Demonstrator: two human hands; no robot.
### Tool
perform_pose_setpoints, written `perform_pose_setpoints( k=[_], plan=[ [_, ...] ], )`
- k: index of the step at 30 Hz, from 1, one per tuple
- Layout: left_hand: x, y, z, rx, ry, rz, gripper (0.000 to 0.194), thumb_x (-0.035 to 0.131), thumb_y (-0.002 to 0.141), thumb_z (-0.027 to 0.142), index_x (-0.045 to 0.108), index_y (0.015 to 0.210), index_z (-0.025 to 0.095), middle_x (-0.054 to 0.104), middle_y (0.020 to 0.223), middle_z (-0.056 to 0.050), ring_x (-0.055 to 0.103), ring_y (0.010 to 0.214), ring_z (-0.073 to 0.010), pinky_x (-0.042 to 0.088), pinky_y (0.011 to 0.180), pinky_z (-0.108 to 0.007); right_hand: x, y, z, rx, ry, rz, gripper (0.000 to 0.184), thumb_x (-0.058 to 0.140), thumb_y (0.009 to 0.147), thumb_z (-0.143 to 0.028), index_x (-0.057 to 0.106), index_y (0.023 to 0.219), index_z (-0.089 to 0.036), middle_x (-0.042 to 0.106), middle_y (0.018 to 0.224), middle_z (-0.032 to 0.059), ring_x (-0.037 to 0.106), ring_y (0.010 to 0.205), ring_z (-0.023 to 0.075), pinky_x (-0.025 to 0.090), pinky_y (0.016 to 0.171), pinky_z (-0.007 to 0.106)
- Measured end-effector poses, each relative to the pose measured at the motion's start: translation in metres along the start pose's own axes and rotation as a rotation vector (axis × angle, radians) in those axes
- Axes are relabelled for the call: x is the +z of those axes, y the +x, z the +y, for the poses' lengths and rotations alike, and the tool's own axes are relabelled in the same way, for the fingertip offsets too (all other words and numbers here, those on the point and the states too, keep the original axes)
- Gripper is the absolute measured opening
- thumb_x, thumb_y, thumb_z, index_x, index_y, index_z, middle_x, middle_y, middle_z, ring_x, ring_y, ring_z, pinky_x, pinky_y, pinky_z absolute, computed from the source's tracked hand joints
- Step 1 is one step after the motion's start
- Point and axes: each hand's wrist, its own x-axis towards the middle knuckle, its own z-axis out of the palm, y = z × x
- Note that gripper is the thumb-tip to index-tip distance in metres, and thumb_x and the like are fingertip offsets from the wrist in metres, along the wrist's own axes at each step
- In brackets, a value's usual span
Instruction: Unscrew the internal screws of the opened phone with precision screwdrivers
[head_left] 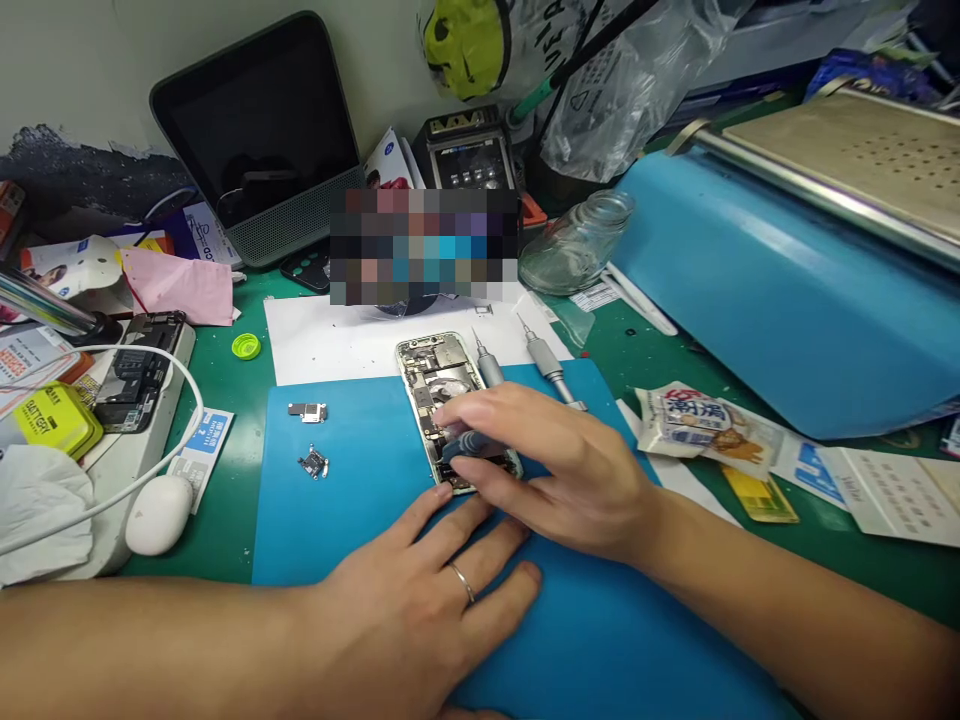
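Note:
An opened phone with its insides showing lies on a blue mat. My right hand rests over its lower half, fingers pinched on a small grey tool that touches the phone. My left hand lies flat on the mat just below the phone, fingers stretched out, a ring on one finger, its fingertips by the phone's bottom edge. Two small loose phone parts sit on the mat to the left.
Two screwdrivers lie right of the phone. A glass jar, a black speaker-like device and a large blue machine stand behind. At left are another dismantled phone, a white mouse and a green cap.

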Motion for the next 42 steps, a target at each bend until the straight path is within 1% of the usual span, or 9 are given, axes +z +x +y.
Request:
perform_pose_setpoints(
  k=[3, 7, 12, 17, 20, 27, 33, 36, 42],
  plan=[
    [0.0006, -0.0001, 0.0, 0.002, 0.003, 0.001, 0.073, 0.038, 0.103, 0.063, 0.039, 0.152, 0.008, 0.044, 0.157, -0.017, 0.034, 0.149, -0.0365, 0.0, 0.128, -0.049, 0.0001, -0.0006, -0.0005, 0.008, -0.015, 0.003, 0.064, 0.054, 0.093, -0.005, 0.038, 0.153, -0.021, 0.072, 0.118, 0.0121, 0.071, 0.103, 0.0214, 0.064, 0.086, 0.036],
    [0.001, 0.0003, 0.0004, -0.001, 0.015, 0.009, 0.073, 0.04, 0.102, 0.063, 0.04, 0.152, 0.008, 0.044, 0.156, -0.018, 0.036, 0.147, -0.0365, 0.0, 0.128, -0.048, 0.0012, -0.0006, -0.0014, -0.032, -0.048, 0.004, 0.066, 0.064, 0.091, -0.007, 0.04, 0.151, -0.02, 0.072, 0.116, 0.013, 0.07, 0.105, 0.0227, 0.063, 0.086, 0.037],
    [-0.0002, 0.0007, -0.0003, 0.007, 0.04, -0.003, 0.075, 0.04, 0.103, 0.064, 0.038, 0.153, 0.008, 0.049, 0.151, -0.016, 0.037, 0.146, -0.0358, -0.002, 0.128, -0.048, 0.0036, -0.0016, -0.0044, 0.003, -0.06, 0.025, 0.067, 0.057, 0.089, -0.001, 0.039, 0.151, -0.017, 0.072, 0.113, 0.0128, 0.071, 0.095, 0.0209, 0.064, 0.081, 0.036],
    [-0.0013, 0.0008, -0.0011, 0.005, 0.056, -0.003, 0.075, 0.041, 0.102, 0.064, 0.04, 0.152, 0.008, 0.048, 0.152, -0.016, 0.038, 0.145, -0.0355, 0.001, 0.128, -0.047, 0.0054, -0.0031, -0.0032, -0.046, -0.069, 0.018, 0.064, 0.066, 0.088, -0.003, 0.042, 0.147, -0.015, 0.072, 0.113, 0.0139, 0.07, 0.101, 0.0228, 0.063, 0.083, 0.037],
    [-0.0008, 0.001, -0.0007, 0.004, 0.046, -0.008, 0.075, 0.04, 0.103, 0.064, 0.039, 0.153, 0.009, 0.048, 0.151, -0.015, 0.038, 0.144, -0.0349, 0.003, 0.128, -0.047, 0.0048, -0.0025, -0.0043, -0.047, -0.074, 0.015, 0.059, 0.061, 0.089, -0.001, 0.044, 0.144, -0.013, 0.072, 0.111, 0.0132, 0.07, 0.1, 0.0218, 0.062, 0.083, 0.035],
    [0.0002, 0.0021, -0.0005, 0.007, 0.054, 0.003, 0.075, 0.04, 0.103, 0.065, 0.041, 0.151, 0.008, 0.051, 0.148, -0.016, 0.044, 0.14, -0.0343, 0.001, 0.128, -0.046, 0.0031, -0.0032, -0.0051, -0.068, -0.088, -0.012, 0.055, 0.068, 0.088, -0.005, 0.048, 0.138, -0.015, 0.072, 0.108, 0.0111, 0.07, 0.095, 0.0206, 0.062, 0.08, 0.035],
    [0.0007, 0.001, -0.0003, 0.007, 0.038, 0.007, 0.074, 0.041, 0.102, 0.064, 0.041, 0.151, 0.008, 0.051, 0.149, -0.016, 0.038, 0.145, -0.0358, 0.0, 0.128, -0.048, 0.0044, -0.0022, -0.0054, -0.044, -0.072, 0.011, 0.056, 0.055, 0.094, -0.005, 0.041, 0.148, -0.015, 0.072, 0.112, 0.0119, 0.07, 0.1, 0.0205, 0.063, 0.082, 0.036],
    [0.0007, 0.0007, -0.0004, 0.006, 0.05, 0.011, 0.075, 0.042, 0.102, 0.064, 0.041, 0.151, 0.008, 0.049, 0.15, -0.017, 0.036, 0.146, -0.0358, 0.0, 0.128, -0.047, 0.0044, -0.0019, -0.0042, -0.053, -0.07, 0.011, 0.059, 0.057, 0.095, -0.009, 0.039, 0.151, -0.017, 0.073, 0.112, 0.0119, 0.071, 0.099, 0.0212, 0.064, 0.081, 0.036],
    [-0.0016, 0.0006, 0.0, 0.011, 0.04, -0.002, 0.075, 0.042, 0.102, 0.064, 0.04, 0.152, 0.008, 0.047, 0.154, -0.017, 0.036, 0.147, -0.0363, 0.006, 0.128, -0.049, 0.0037, -0.0011, -0.0032, -0.039, -0.071, 0.013, 0.061, 0.059, 0.093, -0.005, 0.04, 0.15, -0.015, 0.074, 0.113, 0.0131, 0.071, 0.098, 0.0211, 0.063, 0.08, 0.034]
  ],
)
